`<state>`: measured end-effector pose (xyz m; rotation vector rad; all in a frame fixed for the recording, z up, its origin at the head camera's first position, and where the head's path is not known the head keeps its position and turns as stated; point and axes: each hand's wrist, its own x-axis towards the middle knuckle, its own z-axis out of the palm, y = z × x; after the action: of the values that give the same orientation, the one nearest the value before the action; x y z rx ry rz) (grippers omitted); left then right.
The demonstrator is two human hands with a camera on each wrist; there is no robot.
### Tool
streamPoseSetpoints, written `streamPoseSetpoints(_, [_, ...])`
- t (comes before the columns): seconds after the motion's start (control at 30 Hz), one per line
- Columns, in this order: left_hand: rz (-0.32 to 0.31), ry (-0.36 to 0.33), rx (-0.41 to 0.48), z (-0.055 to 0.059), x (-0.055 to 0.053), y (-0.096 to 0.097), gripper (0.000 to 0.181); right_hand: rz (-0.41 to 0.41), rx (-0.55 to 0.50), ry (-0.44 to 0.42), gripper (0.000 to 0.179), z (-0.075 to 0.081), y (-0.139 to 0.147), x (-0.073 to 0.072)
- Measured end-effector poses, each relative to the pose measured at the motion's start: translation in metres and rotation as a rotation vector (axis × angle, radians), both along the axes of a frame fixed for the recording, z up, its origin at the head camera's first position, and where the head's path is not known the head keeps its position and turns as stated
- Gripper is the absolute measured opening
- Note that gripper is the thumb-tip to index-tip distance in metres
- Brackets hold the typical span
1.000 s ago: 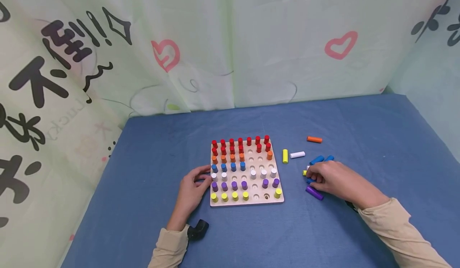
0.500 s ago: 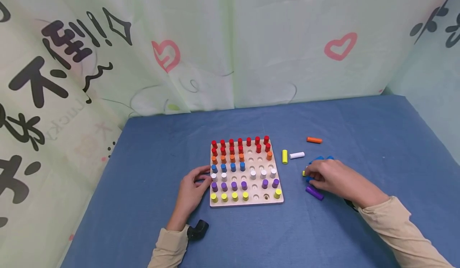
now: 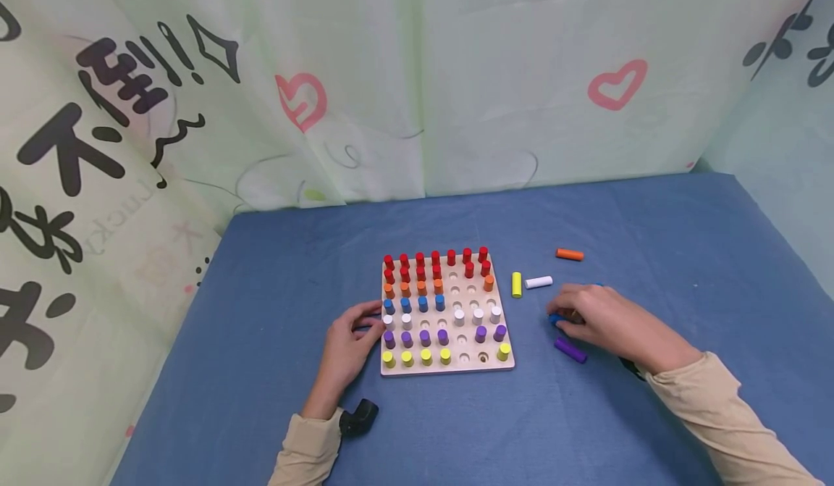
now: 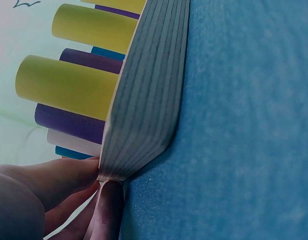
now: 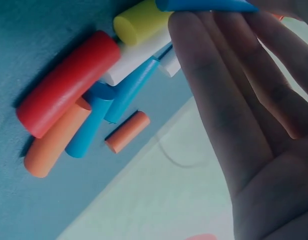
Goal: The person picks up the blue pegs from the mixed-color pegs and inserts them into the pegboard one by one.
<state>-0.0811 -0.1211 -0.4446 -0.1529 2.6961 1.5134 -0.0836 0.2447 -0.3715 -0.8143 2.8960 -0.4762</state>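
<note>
Board [image 3: 451, 369] sits on cloth [image 3: 274, 283], left hand [image 3: 347, 345] touching its left edge, grip unclear. Right hand [image 3: 596, 319] pinches blue peg [image 5: 208, 5] right of board. Loose red peg [image 5: 69, 84] on cloth shows in right wrist view, not head.

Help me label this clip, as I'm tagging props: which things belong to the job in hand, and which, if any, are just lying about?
In the job:
- pegboard, its edge held by the left hand
- standing pegs
- blue peg in the right hand
- loose pegs, probably

Just setting:
- cloth
- curtain

No stray objects seen.
</note>
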Motion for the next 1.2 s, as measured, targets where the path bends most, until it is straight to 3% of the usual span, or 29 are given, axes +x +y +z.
streamPoseSetpoints(1.2, [-0.002,0.000,-0.004,0.000,-0.001,0.000,0.035,0.083,-0.143,0.057,0.017,0.013,-0.036,-0.019])
